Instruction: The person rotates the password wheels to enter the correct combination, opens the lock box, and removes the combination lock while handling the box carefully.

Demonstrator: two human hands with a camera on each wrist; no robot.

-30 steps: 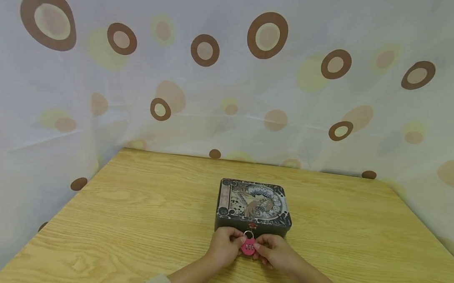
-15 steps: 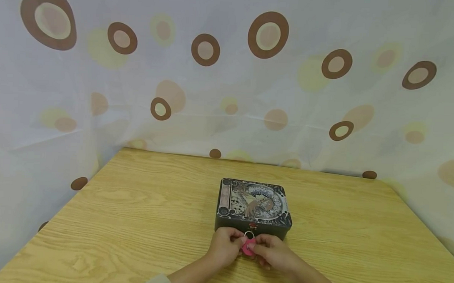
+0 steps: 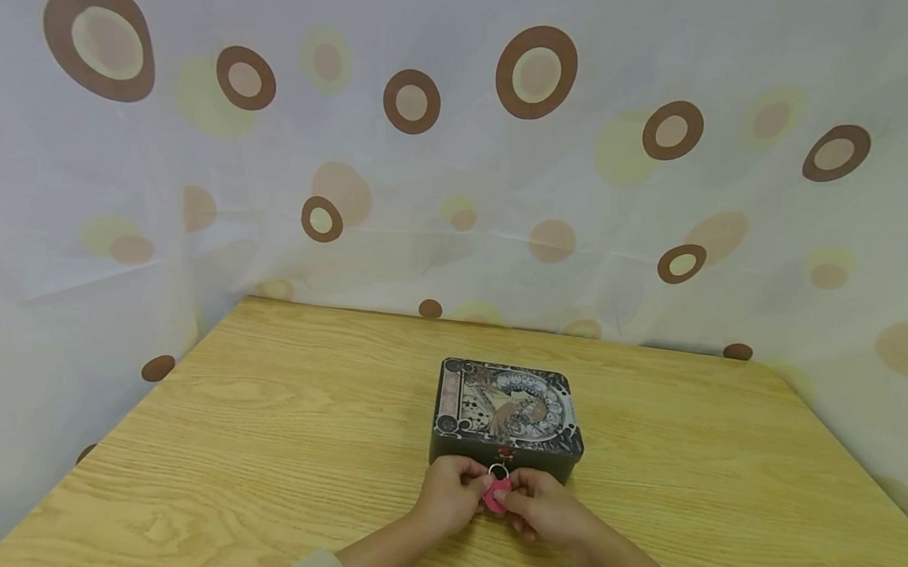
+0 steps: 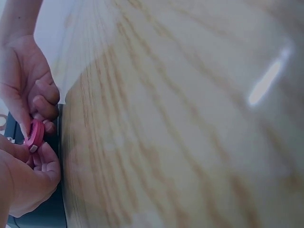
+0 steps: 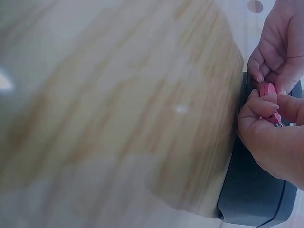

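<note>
A pink combination padlock point(image 3: 496, 499) with a silver shackle point(image 3: 498, 469) is at the front of a dark box point(image 3: 511, 406) with an ornate printed lid. The shackle is up by the small red clasp point(image 3: 506, 453); whether it passes through it is too small to tell. My left hand point(image 3: 449, 498) pinches the lock's left side between thumb and fingers. From the right, my right hand point(image 3: 547, 509) grips it, thumb across the front where the number dials are, mostly hiding them. In the right wrist view the padlock point(image 5: 269, 89) shows edge-on between both hands.
The box stands on a wood-grain table point(image 3: 292, 411), its front side towards me. Behind the table hangs a pale curtain point(image 3: 458, 167) printed with brown and yellow circles, which also runs along the left and right sides.
My right thumb has moved left over the padlock's front, covering dials that showed a second ago. The padlock has turned slightly. The left hand and the box stay put.
</note>
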